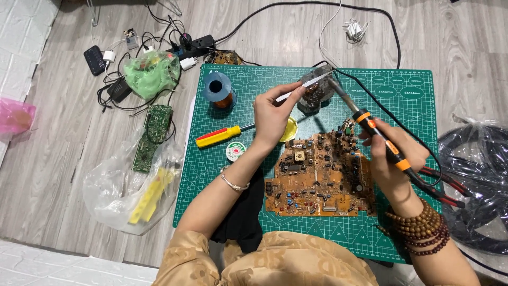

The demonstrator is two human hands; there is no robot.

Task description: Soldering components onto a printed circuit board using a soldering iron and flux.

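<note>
Tan patterned sleeves; silver bangle (234,184) left; brown bead bracelets (420,226) right

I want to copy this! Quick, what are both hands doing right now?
Left hand: closed, holding white tweezers.
Right hand: closed, gripping the soldering iron, tip raised above the brown circuit board.

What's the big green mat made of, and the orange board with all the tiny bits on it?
The green mat looks like flexible rubbery plastic: matte, flat, printed with a pale grid. The orange-brown board looks like a stiff resin or fibre sheet, dull in finish, dotted with small plastic and metal parts.
</note>
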